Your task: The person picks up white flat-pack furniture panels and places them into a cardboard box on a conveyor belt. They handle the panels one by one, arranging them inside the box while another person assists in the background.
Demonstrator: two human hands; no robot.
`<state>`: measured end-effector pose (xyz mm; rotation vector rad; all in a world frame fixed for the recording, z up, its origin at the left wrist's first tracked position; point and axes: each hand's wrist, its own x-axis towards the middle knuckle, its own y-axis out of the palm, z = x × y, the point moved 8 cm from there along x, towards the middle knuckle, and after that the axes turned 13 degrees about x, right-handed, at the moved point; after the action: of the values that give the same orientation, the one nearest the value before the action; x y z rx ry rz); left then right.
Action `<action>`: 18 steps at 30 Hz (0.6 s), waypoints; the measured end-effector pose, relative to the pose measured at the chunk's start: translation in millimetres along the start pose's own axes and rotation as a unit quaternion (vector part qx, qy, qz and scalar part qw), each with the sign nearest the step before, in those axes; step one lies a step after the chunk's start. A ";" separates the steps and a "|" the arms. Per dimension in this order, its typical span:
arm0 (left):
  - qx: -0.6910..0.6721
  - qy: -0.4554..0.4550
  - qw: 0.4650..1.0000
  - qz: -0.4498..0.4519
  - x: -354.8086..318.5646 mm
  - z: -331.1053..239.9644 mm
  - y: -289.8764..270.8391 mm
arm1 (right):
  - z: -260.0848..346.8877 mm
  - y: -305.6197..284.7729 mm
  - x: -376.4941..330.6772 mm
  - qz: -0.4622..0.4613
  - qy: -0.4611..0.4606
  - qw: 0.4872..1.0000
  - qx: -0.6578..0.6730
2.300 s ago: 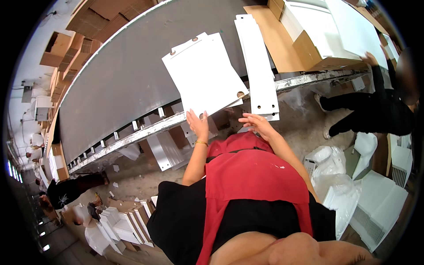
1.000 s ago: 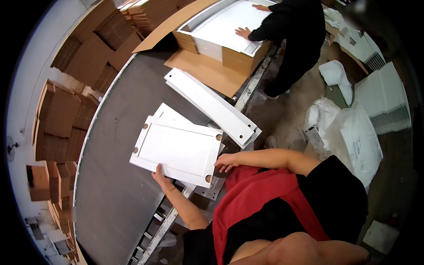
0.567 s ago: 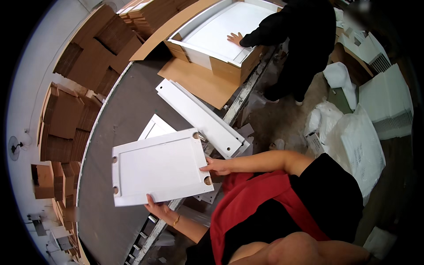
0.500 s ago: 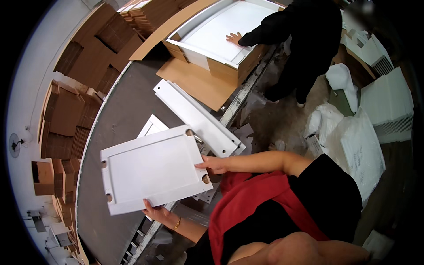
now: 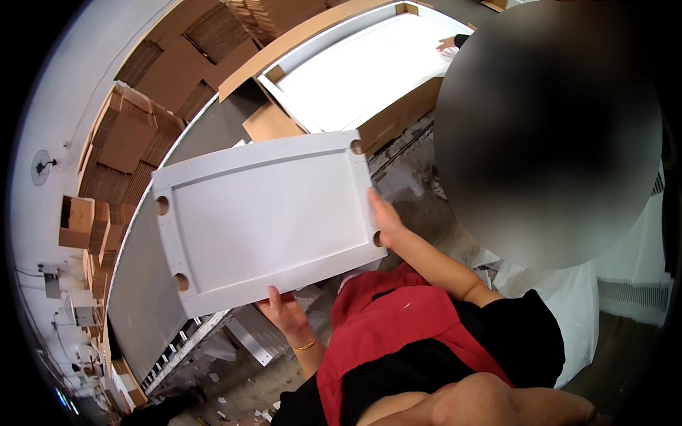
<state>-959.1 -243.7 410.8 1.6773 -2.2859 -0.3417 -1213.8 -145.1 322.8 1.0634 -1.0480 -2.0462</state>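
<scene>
"What is at the left?"

"The grey belt (image 5: 138, 273), and over it the white panel (image 5: 273, 220), raised and tilted, directly ahead of both hands."

"And the left hand (image 5: 285, 314)?"

"It supports the panel's near long edge, thumb upward."

"The right hand (image 5: 386, 220)?"

"It is clamped on the right short edge; its fingers seem partly hidden. Beyond, a co-worker's hand (image 5: 447, 44) is at the open carton (image 5: 401, 113)."

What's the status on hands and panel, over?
Left hand grips near edge of white panel; right hand at its right edge. Panel held above grey belt. Open carton beyond.
</scene>
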 end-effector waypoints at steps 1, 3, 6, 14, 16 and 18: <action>-0.029 -0.036 0.999 0.018 -8.4 10.3 11.5 | 19.5 -13.0 -1.1 -0.005 -0.028 1.000 -0.012; -0.087 -0.108 0.989 0.052 -25.8 26.5 40.0 | 48.3 -39.9 -0.6 -0.004 -0.074 0.997 -0.035; -0.064 -0.173 0.980 0.071 -34.3 64.9 42.4 | 72.6 -72.5 -4.2 -0.041 -0.078 0.995 -0.048; -0.006 -0.278 0.955 0.107 -5.4 127.0 86.0 | 137.3 -100.8 10.4 -0.112 -0.159 0.978 -0.080; -0.036 -0.289 0.950 0.115 8.7 140.7 100.8 | 155.6 -91.2 19.1 -0.126 -0.172 0.971 -0.106; -0.057 -0.307 0.941 0.132 17.9 155.4 112.3 | 178.1 -85.0 26.5 -0.159 -0.195 0.952 -0.173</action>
<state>-1120.4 -224.2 307.3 1.2984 -2.8086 -1.0355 -1391.6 -56.8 306.1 0.6937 -0.6799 -2.6570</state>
